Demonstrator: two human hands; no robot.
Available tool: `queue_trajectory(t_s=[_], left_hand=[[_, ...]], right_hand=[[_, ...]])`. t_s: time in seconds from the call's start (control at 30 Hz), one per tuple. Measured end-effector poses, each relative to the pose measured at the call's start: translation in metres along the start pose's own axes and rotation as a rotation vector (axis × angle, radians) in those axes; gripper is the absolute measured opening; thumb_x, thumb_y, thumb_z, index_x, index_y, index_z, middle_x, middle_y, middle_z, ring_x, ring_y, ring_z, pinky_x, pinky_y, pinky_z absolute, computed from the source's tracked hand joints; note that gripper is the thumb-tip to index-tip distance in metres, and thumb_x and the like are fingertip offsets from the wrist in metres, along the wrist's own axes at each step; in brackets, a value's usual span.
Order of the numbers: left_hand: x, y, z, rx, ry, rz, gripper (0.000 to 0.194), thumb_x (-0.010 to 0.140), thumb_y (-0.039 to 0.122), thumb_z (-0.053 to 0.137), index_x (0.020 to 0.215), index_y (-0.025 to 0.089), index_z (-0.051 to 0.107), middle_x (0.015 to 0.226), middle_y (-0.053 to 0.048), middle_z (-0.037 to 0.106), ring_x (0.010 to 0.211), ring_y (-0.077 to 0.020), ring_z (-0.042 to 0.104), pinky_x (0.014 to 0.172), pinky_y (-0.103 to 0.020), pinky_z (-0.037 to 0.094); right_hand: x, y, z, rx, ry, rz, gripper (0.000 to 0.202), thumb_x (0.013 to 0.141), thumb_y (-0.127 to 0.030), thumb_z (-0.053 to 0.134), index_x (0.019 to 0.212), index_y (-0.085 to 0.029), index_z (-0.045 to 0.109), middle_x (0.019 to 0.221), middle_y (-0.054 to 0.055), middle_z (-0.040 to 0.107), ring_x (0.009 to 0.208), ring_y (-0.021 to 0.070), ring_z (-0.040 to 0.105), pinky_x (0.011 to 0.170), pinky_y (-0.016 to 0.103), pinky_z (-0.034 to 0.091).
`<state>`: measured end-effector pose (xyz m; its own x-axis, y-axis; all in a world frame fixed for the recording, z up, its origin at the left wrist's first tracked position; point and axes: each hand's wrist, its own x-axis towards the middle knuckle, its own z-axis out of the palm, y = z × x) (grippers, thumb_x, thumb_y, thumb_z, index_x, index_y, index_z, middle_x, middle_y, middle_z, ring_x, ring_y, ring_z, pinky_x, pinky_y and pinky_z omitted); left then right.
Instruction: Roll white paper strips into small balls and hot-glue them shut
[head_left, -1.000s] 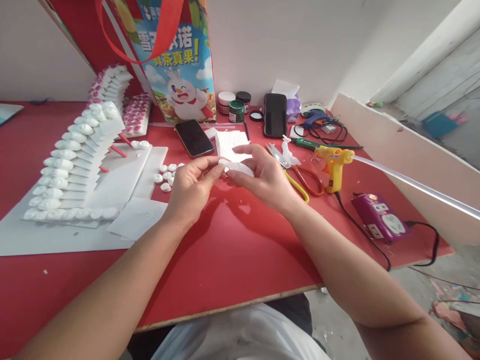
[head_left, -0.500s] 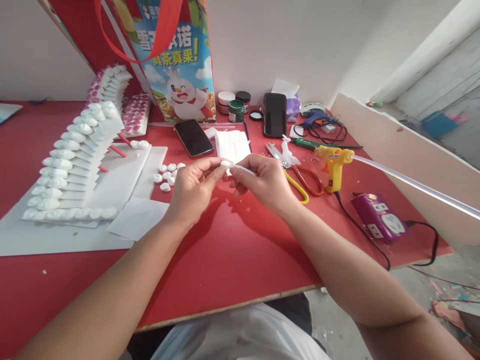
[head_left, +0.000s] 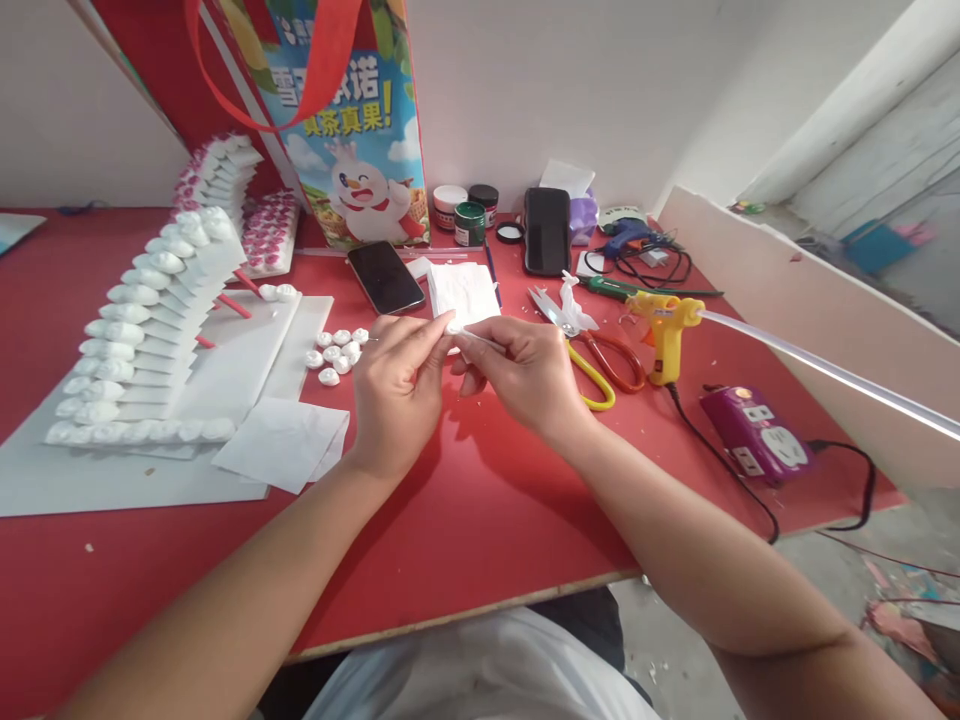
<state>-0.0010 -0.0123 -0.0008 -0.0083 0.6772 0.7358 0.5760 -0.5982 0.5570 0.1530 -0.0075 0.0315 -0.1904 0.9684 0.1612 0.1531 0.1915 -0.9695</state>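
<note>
Between my two hands is a small strip of white tissue paper (head_left: 453,328), with one end wound into a little rosette. My left hand (head_left: 396,388) pinches the rolled end between thumb and fingers. The loose end lies in the closed fingers of my right hand (head_left: 523,372), its thumb pressed along the strip. Just left of my left hand, several finished white paper rosettes (head_left: 341,355) lie in a cluster. Behind both hands sits a stack of white tissue squares (head_left: 465,288). Scissors (head_left: 592,350) with yellow and red handles lie beside my right hand.
At left, a curved white structure (head_left: 142,320) edged with rosettes stands on white foam board (head_left: 247,370). A phone (head_left: 385,277), paint jars (head_left: 470,222) and a printed bag (head_left: 352,130) are at the back. A yellow glue gun (head_left: 666,330) and purple power socket (head_left: 757,435) are at right.
My left hand has turned, its fingers now bent over the rolled end. The strip's visible loose part looks shorter. More of the loose sheet beside my left forearm shows.
</note>
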Motion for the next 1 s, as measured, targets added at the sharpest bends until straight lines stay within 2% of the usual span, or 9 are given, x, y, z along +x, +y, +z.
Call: queue_trajectory(t_s=[0.1, 0.23, 0.3, 0.37, 0.47, 0.6, 0.7, 0.8, 1.0], left_hand=[[0.001, 0.003, -0.002, -0.084, -0.027, -0.04, 0.023, 0.101, 0.031, 0.063, 0.114, 0.023, 0.08, 0.089, -0.003, 0.076, 0.088, -0.0182, 0.065, 0.087, -0.033, 0.053], [0.006, 0.003, -0.007, -0.32, -0.118, -0.313, 0.02, 0.093, 0.037, 0.074, 0.103, 0.023, 0.083, 0.093, -0.003, 0.079, 0.086, -0.0178, 0.07, 0.084, -0.031, 0.056], [0.009, 0.002, -0.009, -0.42, -0.165, -0.452, 0.023, 0.088, 0.041, 0.078, 0.1, 0.022, 0.084, 0.093, -0.003, 0.08, 0.086, -0.0191, 0.071, 0.084, -0.032, 0.058], [0.011, 0.0, -0.01, -0.472, -0.196, -0.512, 0.027, 0.085, 0.044, 0.081, 0.099, 0.022, 0.084, 0.092, -0.003, 0.08, 0.085, -0.0201, 0.072, 0.085, -0.032, 0.059], [0.011, -0.003, -0.01, -0.477, -0.218, -0.497, 0.026, 0.087, 0.043, 0.079, 0.101, 0.021, 0.082, 0.094, -0.004, 0.08, 0.084, -0.0193, 0.071, 0.084, -0.032, 0.058], [0.01, -0.005, -0.01, -0.454, -0.198, -0.506, 0.026, 0.091, 0.044, 0.074, 0.103, 0.021, 0.079, 0.102, -0.005, 0.079, 0.094, -0.0212, 0.072, 0.09, -0.032, 0.057], [0.009, -0.005, -0.01, -0.46, -0.19, -0.524, 0.03, 0.09, 0.046, 0.075, 0.103, 0.02, 0.078, 0.107, -0.007, 0.079, 0.098, -0.023, 0.072, 0.091, -0.033, 0.057], [0.01, -0.004, -0.01, -0.467, -0.205, -0.532, 0.031, 0.089, 0.048, 0.076, 0.102, 0.02, 0.078, 0.104, -0.007, 0.079, 0.095, -0.0228, 0.072, 0.09, -0.034, 0.057], [0.01, -0.002, -0.01, -0.48, -0.194, -0.552, 0.031, 0.088, 0.048, 0.077, 0.101, 0.019, 0.077, 0.101, -0.007, 0.079, 0.094, -0.0223, 0.073, 0.09, -0.034, 0.057]], right_hand=[[0.002, -0.003, -0.007, -0.03, -0.006, -0.037, 0.026, 0.095, -0.037, 0.066, 0.079, -0.017, 0.069, 0.069, 0.001, 0.072, 0.055, 0.0114, 0.067, 0.058, 0.023, 0.053], [0.006, -0.004, -0.016, -0.105, -0.115, -0.081, 0.023, 0.096, -0.03, 0.065, 0.079, -0.016, 0.069, 0.071, 0.001, 0.071, 0.056, 0.0107, 0.068, 0.059, 0.023, 0.052], [0.006, -0.002, -0.018, -0.156, -0.129, -0.098, 0.025, 0.097, -0.031, 0.065, 0.078, -0.016, 0.069, 0.071, 0.001, 0.071, 0.057, 0.011, 0.068, 0.061, 0.023, 0.053], [0.006, 0.0, -0.018, -0.199, -0.122, -0.104, 0.027, 0.098, -0.034, 0.064, 0.078, -0.016, 0.069, 0.07, 0.001, 0.071, 0.058, 0.0116, 0.069, 0.064, 0.024, 0.054], [0.006, 0.0, -0.016, -0.108, -0.139, -0.041, 0.031, 0.095, -0.044, 0.069, 0.081, -0.016, 0.07, 0.073, 0.002, 0.073, 0.063, 0.014, 0.072, 0.069, 0.026, 0.058], [0.012, -0.004, -0.016, 0.341, -0.226, 0.287, 0.047, 0.093, -0.062, 0.065, 0.09, -0.015, 0.07, 0.085, 0.01, 0.078, 0.07, 0.0197, 0.077, 0.071, 0.033, 0.064], [0.017, -0.003, -0.019, 0.572, -0.301, 0.484, 0.04, 0.103, -0.051, 0.055, 0.099, -0.015, 0.071, 0.087, 0.01, 0.079, 0.069, 0.0165, 0.075, 0.068, 0.03, 0.064], [0.018, 0.002, -0.02, 0.639, -0.309, 0.517, 0.03, 0.104, -0.038, 0.056, 0.095, -0.014, 0.072, 0.084, 0.006, 0.076, 0.062, 0.0117, 0.068, 0.062, 0.025, 0.06], [0.016, 0.002, -0.021, 0.587, -0.286, 0.436, 0.025, 0.087, -0.037, 0.079, 0.084, -0.014, 0.072, 0.074, -0.001, 0.062, 0.056, 0.0074, 0.052, 0.058, 0.024, 0.057]])
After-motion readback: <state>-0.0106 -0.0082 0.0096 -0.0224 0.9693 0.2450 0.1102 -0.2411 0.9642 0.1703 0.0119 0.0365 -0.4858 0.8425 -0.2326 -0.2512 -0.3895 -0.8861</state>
